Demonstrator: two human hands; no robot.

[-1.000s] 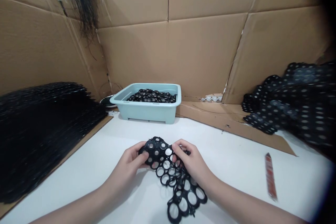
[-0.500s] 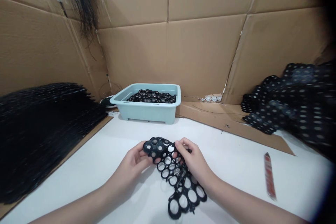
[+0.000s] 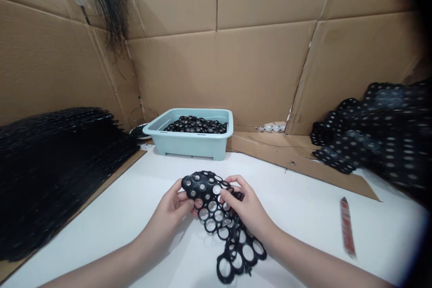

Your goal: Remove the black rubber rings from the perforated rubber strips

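A black net-like piece with round holes (image 3: 195, 186) spans both my hands over the white tabletop. Its upper left part has small holes in a closer sheet; the lower right part has large open rings and drapes down toward the table. My left hand (image 3: 170, 209) pinches the left edge, some fingertips hidden beneath. My right hand (image 3: 250, 207) grips the piece farther right, thumb on top near the boundary between small and large holes. Beyond the hands stands a light blue plastic basin (image 3: 189, 144) with similar black ringed pieces (image 3: 197, 124) in it.
A thick stack of black sheets (image 3: 60, 171) lies at left. Black dotted material (image 3: 378, 130) is heaped at right. Near the right arm lies a narrow red-and-clear pointed item (image 3: 347, 227). Cardboard walls (image 3: 259, 63) enclose the table; dark strands (image 3: 104, 4) hang at upper left.
The upper left part of the black piece has been spread flatter and raised slightly, showing more small holes. My right thumb has shifted a little left and down along it.
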